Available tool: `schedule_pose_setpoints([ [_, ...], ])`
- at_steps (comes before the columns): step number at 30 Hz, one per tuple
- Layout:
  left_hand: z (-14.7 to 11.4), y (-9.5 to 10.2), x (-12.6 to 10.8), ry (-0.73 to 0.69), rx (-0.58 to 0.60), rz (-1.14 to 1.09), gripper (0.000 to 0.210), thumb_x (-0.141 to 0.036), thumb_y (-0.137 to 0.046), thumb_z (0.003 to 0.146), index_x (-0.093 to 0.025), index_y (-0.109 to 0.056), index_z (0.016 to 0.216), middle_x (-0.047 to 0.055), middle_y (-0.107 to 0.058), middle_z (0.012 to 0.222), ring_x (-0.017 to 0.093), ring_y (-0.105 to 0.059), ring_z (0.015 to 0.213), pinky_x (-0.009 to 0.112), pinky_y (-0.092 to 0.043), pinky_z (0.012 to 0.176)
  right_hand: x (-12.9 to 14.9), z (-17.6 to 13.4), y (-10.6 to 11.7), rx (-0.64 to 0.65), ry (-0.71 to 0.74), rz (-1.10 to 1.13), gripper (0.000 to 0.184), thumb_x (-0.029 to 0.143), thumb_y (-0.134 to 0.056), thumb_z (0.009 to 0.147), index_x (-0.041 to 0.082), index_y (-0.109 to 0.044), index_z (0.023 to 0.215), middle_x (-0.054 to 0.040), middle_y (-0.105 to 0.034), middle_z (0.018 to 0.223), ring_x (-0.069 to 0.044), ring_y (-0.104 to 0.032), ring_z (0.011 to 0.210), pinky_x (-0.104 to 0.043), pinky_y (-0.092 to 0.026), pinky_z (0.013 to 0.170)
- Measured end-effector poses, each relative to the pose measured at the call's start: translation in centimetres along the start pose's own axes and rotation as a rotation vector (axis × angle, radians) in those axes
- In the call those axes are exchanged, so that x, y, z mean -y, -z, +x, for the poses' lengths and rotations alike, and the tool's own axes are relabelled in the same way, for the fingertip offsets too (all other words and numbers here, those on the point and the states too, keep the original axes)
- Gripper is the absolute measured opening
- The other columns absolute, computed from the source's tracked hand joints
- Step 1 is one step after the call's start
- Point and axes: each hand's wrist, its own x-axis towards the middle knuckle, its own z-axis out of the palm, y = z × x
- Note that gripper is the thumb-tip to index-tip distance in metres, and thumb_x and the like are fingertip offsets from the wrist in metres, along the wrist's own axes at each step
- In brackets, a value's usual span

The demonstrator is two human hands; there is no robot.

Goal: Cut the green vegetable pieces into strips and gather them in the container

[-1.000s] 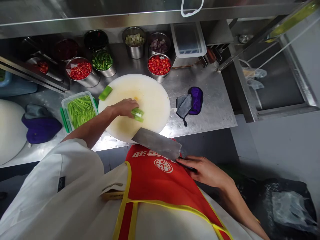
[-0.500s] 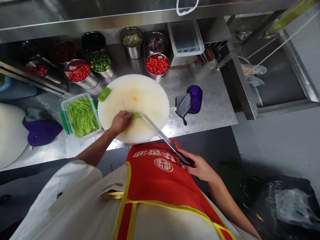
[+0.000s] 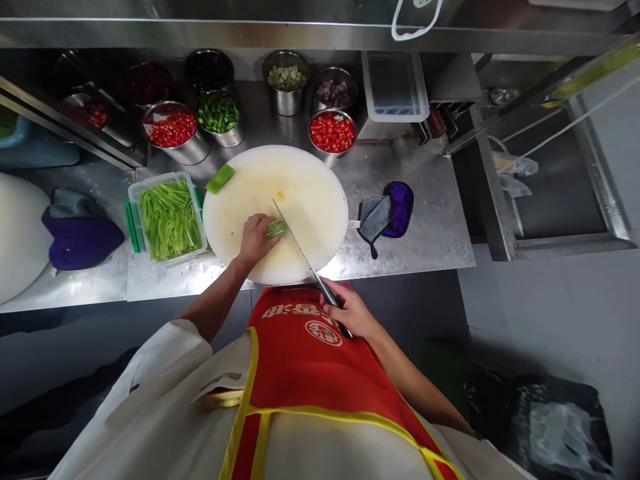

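On the round white cutting board [image 3: 315,193], my left hand [image 3: 257,239] closes over a short bundle of green vegetable strips [image 3: 275,229], whose right end sticks out past the fingers. My right hand [image 3: 347,311] grips the black handle of a long kitchen knife [image 3: 299,247]. The blade lies slantwise over the board, its tip pointing away from me, just right of the strips. At the board's upper left edge rests a flat piece of green vegetable [image 3: 220,179]. To the left stands a clear plastic container [image 3: 134,193] filled with green strips [image 3: 170,220].
Behind the board stand metal pots of chopped red chillies [image 3: 173,129], green chillies [image 3: 219,111] and more red chillies [image 3: 332,132]. A lidded plastic box [image 3: 395,87] is at the back right. Purple and grey cloths [image 3: 399,209] lie right of the board. A metal shelf [image 3: 225,33] overhangs the back.
My right hand has brought the knife leftward and farther over the board, its blade now steeper. My left hand still holds the strips. The whole view has shifted slightly.
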Motion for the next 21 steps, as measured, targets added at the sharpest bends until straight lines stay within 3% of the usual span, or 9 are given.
schedule_pose_setpoints([
  [4,0.4,0.9,0.0,-0.025,0.086,0.111,0.034,-0.044,-0.062,0.097,-0.024,-0.068,0.124,0.014,-0.063,0.121,0.032,-0.059,0.113,0.048,-0.049,0.097,0.0,0.1,-0.4,-0.068,-0.014,-0.008,0.076,0.030,-0.067,0.082,0.021,-0.047,0.156,-0.0011,-0.065,0.096,-0.008,-0.052,0.057,-0.022,-0.046,0.051],
  [8,0.6,1.9,-0.7,-0.036,0.185,0.270,0.041,-0.045,-0.053,0.100,-0.019,-0.064,0.130,0.017,-0.064,0.121,0.036,-0.057,0.113,0.051,-0.047,0.097,0.5,0.5,-0.6,-0.021,0.003,-0.069,0.073,0.026,-0.068,0.081,0.021,-0.052,0.152,0.0000,-0.066,0.093,-0.009,-0.053,0.061,-0.021,-0.046,0.054],
  [14,0.7,3.0,-1.6,-0.139,0.306,0.365,0.037,-0.025,-0.050,0.096,-0.008,-0.062,0.126,0.020,-0.063,0.117,0.035,-0.056,0.111,0.047,-0.047,0.098,0.9,0.4,-0.3,-0.041,-0.007,0.014,0.074,0.027,-0.068,0.082,0.022,-0.050,0.153,0.0009,-0.063,0.092,-0.007,-0.053,0.057,-0.022,-0.047,0.051],
  [21,6.1,4.6,-1.2,-0.393,0.402,0.302,0.039,-0.016,-0.046,0.092,-0.019,-0.067,0.125,0.014,-0.065,0.120,0.031,-0.058,0.112,0.047,-0.048,0.099,1.3,0.3,0.7,-0.142,0.016,0.120,0.073,0.027,-0.069,0.081,0.027,-0.050,0.152,0.0013,-0.063,0.096,-0.006,-0.053,0.050,-0.023,-0.047,0.045],
])
